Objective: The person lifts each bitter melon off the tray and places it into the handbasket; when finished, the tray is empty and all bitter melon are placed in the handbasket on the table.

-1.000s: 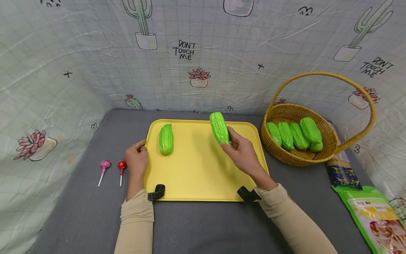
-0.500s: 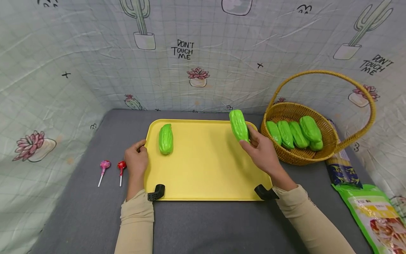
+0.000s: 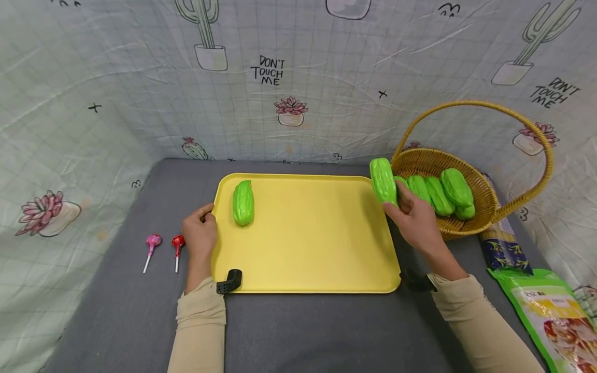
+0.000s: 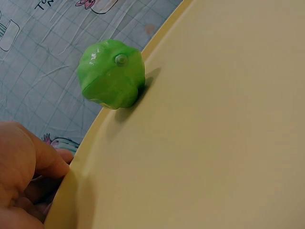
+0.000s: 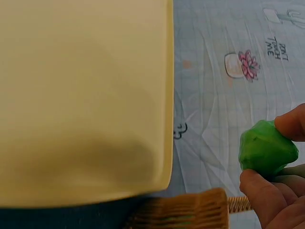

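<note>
My right hand (image 3: pixel 417 220) pinches a shiny green bitter melon (image 3: pixel 383 181) between thumb and fingers. It holds the melon above the right edge of the yellow tray (image 3: pixel 303 243), in front of the wicker basket's left side. In the right wrist view the melon (image 5: pixel 267 148) shows end-on between the fingertips. My left hand (image 3: pixel 200 228) grips the tray's left rim, its fingers curled at the edge. A second bitter melon (image 3: pixel 243 203) lies lengthwise on the tray near its upper left corner; the left wrist view shows its stem end (image 4: pixel 114 74).
The wicker basket (image 3: pixel 448 228) with a tall handle (image 3: pixel 543 155) stands to the right, several bitter melons (image 3: pixel 456 187) inside. Beyond it lie a dark blue packet (image 3: pixel 506 254) and a green food bag (image 3: pixel 550 316). Pink (image 3: pixel 153 241) and red lollipops (image 3: pixel 178 241) lie left.
My right hand has carried the bitter melon rightward from over the tray to beside the basket. The left hand stays at the tray's rim.
</note>
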### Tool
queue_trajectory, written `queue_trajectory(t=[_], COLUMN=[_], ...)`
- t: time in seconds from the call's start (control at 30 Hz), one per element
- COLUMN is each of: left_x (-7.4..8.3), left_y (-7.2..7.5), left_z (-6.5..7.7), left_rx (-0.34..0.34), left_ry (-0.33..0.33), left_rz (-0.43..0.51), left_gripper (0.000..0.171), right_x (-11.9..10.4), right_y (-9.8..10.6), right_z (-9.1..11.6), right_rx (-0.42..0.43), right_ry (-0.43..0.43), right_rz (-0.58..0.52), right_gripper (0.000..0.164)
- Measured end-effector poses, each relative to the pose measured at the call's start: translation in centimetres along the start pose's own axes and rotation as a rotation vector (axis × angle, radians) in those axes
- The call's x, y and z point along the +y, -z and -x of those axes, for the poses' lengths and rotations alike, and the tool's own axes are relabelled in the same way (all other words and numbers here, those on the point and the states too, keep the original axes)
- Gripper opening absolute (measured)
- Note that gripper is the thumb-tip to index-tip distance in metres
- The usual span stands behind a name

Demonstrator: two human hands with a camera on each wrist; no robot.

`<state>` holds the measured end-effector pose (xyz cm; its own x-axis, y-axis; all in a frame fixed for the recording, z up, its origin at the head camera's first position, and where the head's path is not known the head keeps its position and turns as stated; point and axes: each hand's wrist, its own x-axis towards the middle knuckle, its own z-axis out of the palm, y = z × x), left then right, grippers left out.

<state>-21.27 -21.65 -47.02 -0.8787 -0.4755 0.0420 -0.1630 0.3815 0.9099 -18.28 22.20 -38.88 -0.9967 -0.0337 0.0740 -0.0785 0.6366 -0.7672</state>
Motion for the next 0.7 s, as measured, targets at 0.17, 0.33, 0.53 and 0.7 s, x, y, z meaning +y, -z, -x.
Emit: queue_trajectory(t=[0.17, 0.33, 0.53, 0.7], left_x=[-0.1, 0.0, 0.0, 0.1], left_y=[-0.1, -0.1, -0.1, 0.0], left_z=[-0.1, -0.2, -0.2, -0.1], left_rx=[0.004, -0.001, -0.011, -0.008], left_ry=[0.002, 0.014, 0.021, 0.024], left_rz=[-0.007, -0.011, -0.012, -0.013], left_gripper=[0.037, 0.037, 0.037, 0.037], right_x=[1.0, 2.2, 3.7, 4.5], right_y=[1.3, 2.9, 4.3, 5.2], right_z=[0.2, 0.3, 0.5, 0.6], right_rx=[0.016, 0.044, 0.054, 0.061], right_ry=[-0.025, -0.043, -0.071, -0.073], right_rz=[0.037, 0.066, 0.103, 0.131], right_gripper=[0.076, 0.076, 0.075, 0.075])
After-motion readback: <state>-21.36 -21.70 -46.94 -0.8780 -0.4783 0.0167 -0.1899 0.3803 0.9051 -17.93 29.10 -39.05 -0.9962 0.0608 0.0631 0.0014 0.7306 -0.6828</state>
